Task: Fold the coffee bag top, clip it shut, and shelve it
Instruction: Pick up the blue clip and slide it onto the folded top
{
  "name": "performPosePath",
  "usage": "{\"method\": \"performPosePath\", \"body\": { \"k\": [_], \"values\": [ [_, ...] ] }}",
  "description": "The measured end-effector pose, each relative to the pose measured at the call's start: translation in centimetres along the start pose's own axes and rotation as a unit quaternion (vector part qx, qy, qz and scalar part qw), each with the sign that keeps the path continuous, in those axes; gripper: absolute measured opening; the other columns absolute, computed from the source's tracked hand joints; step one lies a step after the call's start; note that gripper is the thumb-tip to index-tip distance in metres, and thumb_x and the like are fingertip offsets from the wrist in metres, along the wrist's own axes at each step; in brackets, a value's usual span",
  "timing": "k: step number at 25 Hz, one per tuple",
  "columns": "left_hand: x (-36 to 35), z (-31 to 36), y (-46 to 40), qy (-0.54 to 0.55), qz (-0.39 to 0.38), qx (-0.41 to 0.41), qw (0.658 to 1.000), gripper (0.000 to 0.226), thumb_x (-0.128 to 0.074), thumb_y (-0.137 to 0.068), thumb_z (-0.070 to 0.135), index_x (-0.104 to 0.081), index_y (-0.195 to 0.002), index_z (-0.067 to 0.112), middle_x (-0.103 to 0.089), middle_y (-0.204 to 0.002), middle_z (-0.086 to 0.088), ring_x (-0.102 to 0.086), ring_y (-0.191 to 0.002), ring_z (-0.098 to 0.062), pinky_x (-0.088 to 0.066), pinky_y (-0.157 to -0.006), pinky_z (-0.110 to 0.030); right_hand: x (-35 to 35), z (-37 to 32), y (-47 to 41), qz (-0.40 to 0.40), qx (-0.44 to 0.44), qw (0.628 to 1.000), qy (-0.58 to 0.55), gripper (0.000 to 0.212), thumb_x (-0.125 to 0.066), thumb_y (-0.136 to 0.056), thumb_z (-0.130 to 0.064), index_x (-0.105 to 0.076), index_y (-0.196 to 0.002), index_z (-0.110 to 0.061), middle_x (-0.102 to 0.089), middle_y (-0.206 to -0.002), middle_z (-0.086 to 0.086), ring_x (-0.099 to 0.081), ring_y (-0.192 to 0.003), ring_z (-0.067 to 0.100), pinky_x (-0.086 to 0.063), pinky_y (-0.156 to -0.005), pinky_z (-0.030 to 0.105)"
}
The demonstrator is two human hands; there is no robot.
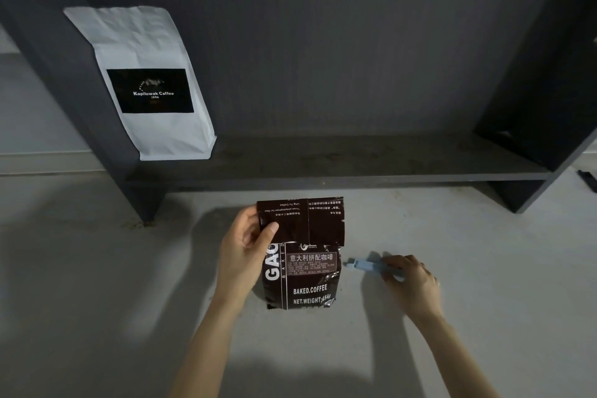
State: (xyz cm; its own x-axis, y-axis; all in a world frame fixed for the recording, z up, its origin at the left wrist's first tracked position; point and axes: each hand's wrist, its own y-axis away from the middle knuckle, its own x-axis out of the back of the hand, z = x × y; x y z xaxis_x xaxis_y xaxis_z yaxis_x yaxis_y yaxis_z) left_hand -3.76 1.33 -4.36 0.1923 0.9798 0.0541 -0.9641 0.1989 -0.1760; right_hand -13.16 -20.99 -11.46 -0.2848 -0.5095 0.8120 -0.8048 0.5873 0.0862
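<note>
A dark brown coffee bag (305, 275) with white lettering stands on the pale floor in front of the shelf. Its top flap (310, 220) is folded down toward me, showing upside-down print. My left hand (245, 249) grips the bag's left side, thumb pressed on the folded flap. To the right of the bag a light blue clip (368, 265) lies on the floor, and my right hand (410, 281) closes its fingers around the clip's right end. The clip's left tip points at the bag, a short gap away.
A low dark grey shelf (339, 168) runs across behind the bag. A white coffee bag with a black label (145, 84) leans at its left end; the board to its right is bare. A small dark object (588, 179) lies at the far right.
</note>
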Motion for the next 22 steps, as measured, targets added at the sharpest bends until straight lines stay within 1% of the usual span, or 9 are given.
{"method": "performPosePath", "body": {
  "k": [3, 8, 10, 12, 14, 15, 18, 20, 22],
  "values": [
    [0.0, 0.2, 0.1, -0.002, -0.001, -0.003, 1.000, 0.031, -0.058, -0.080, 0.003, -0.053, -0.090, 0.032, -0.062, -0.093, 0.014, -0.060, -0.081, 0.013, -0.044, -0.071, -0.001, 0.0, -0.2, 0.4, 0.008, -0.001, 1.000, 0.001, 0.020, -0.060, -0.081, -0.019, -0.067, -0.100, -0.017, -0.064, -0.103, 0.014, -0.055, -0.101, 0.036, -0.038, -0.087, 0.042],
    [0.0, 0.1, 0.0, -0.005, -0.002, -0.004, 1.000, 0.026, -0.058, -0.081, 0.002, -0.053, -0.099, 0.020, -0.061, -0.093, 0.014, -0.060, -0.081, 0.014, -0.044, -0.071, -0.001, -0.1, -0.1, 0.5, -0.015, 0.018, 0.999, 0.037, 0.022, -0.057, -0.083, -0.023, -0.064, -0.104, -0.022, -0.063, -0.103, 0.011, -0.054, -0.101, 0.032, -0.038, -0.087, 0.039],
    [-0.1, 0.0, 0.0, -0.006, -0.003, -0.004, 1.000, 0.026, -0.057, -0.081, 0.003, -0.053, -0.101, 0.018, -0.061, -0.093, 0.015, -0.059, -0.081, 0.015, -0.043, -0.071, 0.000, 0.1, 0.1, 0.6, -0.016, 0.032, 0.999, 0.034, 0.023, -0.058, -0.083, -0.021, -0.064, -0.104, -0.022, -0.063, -0.102, 0.012, -0.056, -0.100, 0.032, -0.040, -0.086, 0.038],
    [0.0, 0.0, 0.0, -0.009, -0.005, -0.004, 1.000, 0.028, -0.057, -0.081, 0.003, -0.053, -0.106, 0.016, -0.061, -0.095, 0.016, -0.059, -0.084, 0.016, -0.042, -0.072, 0.001, 0.4, -0.1, 0.9, 0.004, 0.056, 0.998, -0.022, 0.021, -0.060, -0.081, -0.014, -0.065, -0.102, -0.017, -0.065, -0.098, 0.014, -0.061, -0.093, 0.031, -0.045, -0.079, 0.031],
    [0.2, 0.1, 0.1, -0.012, -0.017, -0.005, 1.000, 0.034, -0.057, -0.081, 0.004, -0.051, -0.111, 0.019, -0.059, -0.099, 0.017, -0.057, -0.087, 0.016, -0.042, -0.075, 0.001, 1.3, -1.1, 1.0, 0.037, 0.072, 0.993, -0.091, 0.018, -0.061, -0.081, -0.011, -0.067, -0.098, -0.013, -0.065, -0.093, 0.014, -0.062, -0.079, 0.022, -0.044, -0.068, 0.014],
    [0.2, 0.1, 0.1, -0.010, -0.025, -0.006, 1.000, 0.038, -0.057, -0.081, 0.003, -0.049, -0.113, 0.022, -0.059, -0.101, 0.017, -0.057, -0.090, 0.016, -0.043, -0.077, 0.000, 1.9, -1.7, 1.0, 0.055, 0.079, 0.988, -0.119, 0.017, -0.061, -0.081, -0.011, -0.067, -0.097, -0.013, -0.066, -0.091, 0.013, -0.061, -0.075, 0.019, -0.043, -0.066, 0.011],
    [0.5, 0.3, 0.1, 0.001, -0.037, -0.012, 0.999, 0.053, -0.057, -0.081, 0.001, -0.039, -0.119, 0.032, -0.060, -0.106, 0.011, -0.059, -0.098, 0.007, -0.045, -0.083, -0.005, 4.3, -4.4, 0.9, 0.095, 0.115, 0.967, -0.209, 0.017, -0.060, -0.082, -0.012, -0.066, -0.096, -0.019, -0.064, -0.085, 0.005, -0.063, -0.072, 0.009, -0.047, -0.060, 0.004],
    [0.4, 0.5, 0.2, 0.007, -0.033, -0.021, 0.999, 0.055, -0.056, -0.080, 0.000, -0.039, -0.112, 0.040, -0.059, -0.110, 0.008, -0.059, -0.101, 0.000, -0.047, -0.082, -0.008, 5.7, -6.3, 1.2, 0.103, 0.149, 0.952, -0.247, 0.019, -0.060, -0.081, -0.015, -0.062, -0.092, -0.031, -0.063, -0.084, -0.004, -0.062, -0.077, 0.007, -0.047, -0.064, 0.007],
    [0.4, 0.7, 0.4, 0.001, -0.029, -0.034, 0.999, 0.049, -0.056, -0.080, -0.002, -0.043, -0.102, 0.039, -0.057, -0.109, 0.010, -0.060, -0.096, -0.001, -0.049, -0.079, -0.010, 6.5, -8.0, 1.8, 0.105, 0.182, 0.941, -0.266, 0.023, -0.060, -0.081, -0.016, -0.059, -0.089, -0.038, -0.062, -0.085, -0.012, -0.059, -0.081, -0.001, -0.048, -0.065, 0.011]
  ]
}}
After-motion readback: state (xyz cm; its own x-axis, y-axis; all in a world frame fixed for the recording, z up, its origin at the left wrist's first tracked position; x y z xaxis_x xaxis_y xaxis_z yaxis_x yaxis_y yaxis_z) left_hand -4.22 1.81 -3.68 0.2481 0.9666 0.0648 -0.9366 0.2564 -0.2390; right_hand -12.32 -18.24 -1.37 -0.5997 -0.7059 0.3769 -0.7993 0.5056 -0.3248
